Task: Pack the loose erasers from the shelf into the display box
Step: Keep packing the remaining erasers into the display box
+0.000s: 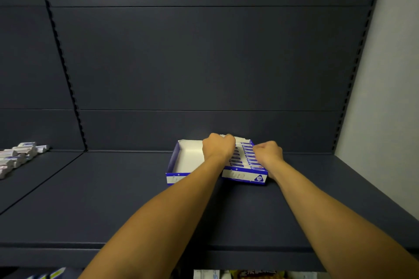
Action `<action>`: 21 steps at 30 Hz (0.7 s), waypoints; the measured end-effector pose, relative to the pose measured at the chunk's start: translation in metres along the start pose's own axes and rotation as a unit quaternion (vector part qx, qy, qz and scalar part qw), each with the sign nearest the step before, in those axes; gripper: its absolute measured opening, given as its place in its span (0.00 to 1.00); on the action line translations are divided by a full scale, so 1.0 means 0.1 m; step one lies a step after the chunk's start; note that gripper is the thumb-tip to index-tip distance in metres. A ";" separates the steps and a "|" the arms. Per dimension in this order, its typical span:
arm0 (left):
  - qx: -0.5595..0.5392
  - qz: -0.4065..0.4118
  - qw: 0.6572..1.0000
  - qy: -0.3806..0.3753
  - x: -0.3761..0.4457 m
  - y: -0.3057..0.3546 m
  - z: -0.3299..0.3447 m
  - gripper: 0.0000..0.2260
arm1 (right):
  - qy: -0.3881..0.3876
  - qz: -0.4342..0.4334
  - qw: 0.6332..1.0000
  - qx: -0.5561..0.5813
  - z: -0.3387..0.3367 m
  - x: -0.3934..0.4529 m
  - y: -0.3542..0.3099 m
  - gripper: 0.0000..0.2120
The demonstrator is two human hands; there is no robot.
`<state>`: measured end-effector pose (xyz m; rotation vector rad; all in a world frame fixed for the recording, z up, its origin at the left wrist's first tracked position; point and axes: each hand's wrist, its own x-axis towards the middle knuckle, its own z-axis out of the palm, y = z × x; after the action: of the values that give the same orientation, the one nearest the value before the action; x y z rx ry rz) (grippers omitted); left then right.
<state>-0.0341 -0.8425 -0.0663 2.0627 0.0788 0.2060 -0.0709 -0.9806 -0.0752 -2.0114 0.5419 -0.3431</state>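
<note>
both hands reach into the box (175, 162), left hand (217, 146) and right hand (268, 152) curled over the eraser row (243, 157), likely squaring it up (what they're pinching, can't tell).

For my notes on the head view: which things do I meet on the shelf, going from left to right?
Loose erasers → empty white part of the display box → left hand → packed erasers → right hand.

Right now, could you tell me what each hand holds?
Both hands, left and right, curl over the erasers in the box; the fingertips are hidden, so the hold cannot be told.
</note>
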 end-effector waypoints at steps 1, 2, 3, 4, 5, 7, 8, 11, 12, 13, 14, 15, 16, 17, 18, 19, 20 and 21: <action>0.000 0.005 1.000 0.002 0.01 0.02 0.00 0.12 | -0.001 0.002 1.000 0.002 0.00 0.01 0.00 0.10; -0.003 0.008 1.000 0.000 0.02 0.03 0.02 0.13 | 0.001 0.005 1.000 0.002 -0.01 0.03 0.00 0.10; -0.008 0.008 1.000 -0.004 0.02 0.05 0.04 0.13 | 0.005 0.007 1.000 0.002 -0.02 0.05 0.00 0.11; -0.016 0.004 1.000 -0.008 0.01 0.05 0.08 0.13 | 0.010 0.009 1.000 0.001 -0.05 0.06 0.01 0.12; -0.027 -0.001 1.000 -0.010 0.01 0.05 0.11 0.12 | 0.014 0.011 1.000 0.001 -0.08 0.07 0.03 0.12; -0.055 -0.021 0.998 -0.015 -0.02 0.02 0.20 0.12 | 0.019 0.015 1.000 -0.001 -0.14 0.08 0.08 0.11; -0.071 -0.035 0.997 -0.018 -0.04 -0.01 0.24 0.12 | 0.020 0.017 1.000 -0.003 -0.16 0.08 0.11 0.11; -0.098 -0.068 0.993 -0.026 -0.07 -0.10 0.33 0.11 | 0.017 0.014 1.000 -0.010 -0.16 0.06 0.21 0.09; -0.098 -0.072 0.992 -0.026 -0.07 -0.12 0.34 0.11 | 0.017 0.009 1.000 -0.011 -0.16 0.06 0.24 0.08; -0.095 -0.072 0.993 -0.026 -0.07 -0.13 0.35 0.10 | 0.016 0.004 1.000 -0.013 -0.15 0.06 0.26 0.08; -0.090 -0.069 0.993 -0.029 -0.07 -0.13 0.34 0.10 | 0.014 -0.001 1.000 -0.019 -0.16 0.06 0.27 0.08; -0.081 -0.065 0.994 -0.035 -0.08 -0.12 0.33 0.10 | 0.012 -0.005 0.999 -0.030 -0.17 0.06 0.26 0.09; -0.063 -0.057 0.995 -0.044 -0.08 -0.11 0.31 0.09 | 0.007 -0.007 0.999 -0.045 -0.18 0.07 0.26 0.10; -0.039 -0.048 0.997 -0.055 -0.09 -0.10 0.29 0.09 | 0.001 -0.008 0.998 -0.063 -0.20 0.07 0.24 0.11; -0.011 -0.036 0.997 -0.067 -0.11 -0.09 0.26 0.09 | -0.005 -0.008 0.997 -0.082 -0.22 0.06 0.21 0.12; 0.013 -0.023 0.997 -0.075 -0.12 -0.08 0.22 0.08 | -0.012 -0.008 0.994 -0.107 -0.23 0.05 0.17 0.13; 0.030 -0.007 0.996 -0.079 -0.13 -0.05 0.17 0.08 | -0.013 -0.012 0.990 -0.139 -0.24 0.03 0.13 0.14; 0.042 0.014 0.996 -0.075 -0.14 -0.02 0.09 0.09 | -0.005 -0.025 0.985 -0.172 -0.24 0.01 0.07 0.14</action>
<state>-0.0460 -0.8516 -0.0739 2.1575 -0.0352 0.0649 -0.0824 -1.0021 -0.0704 -2.3615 0.5760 -0.2835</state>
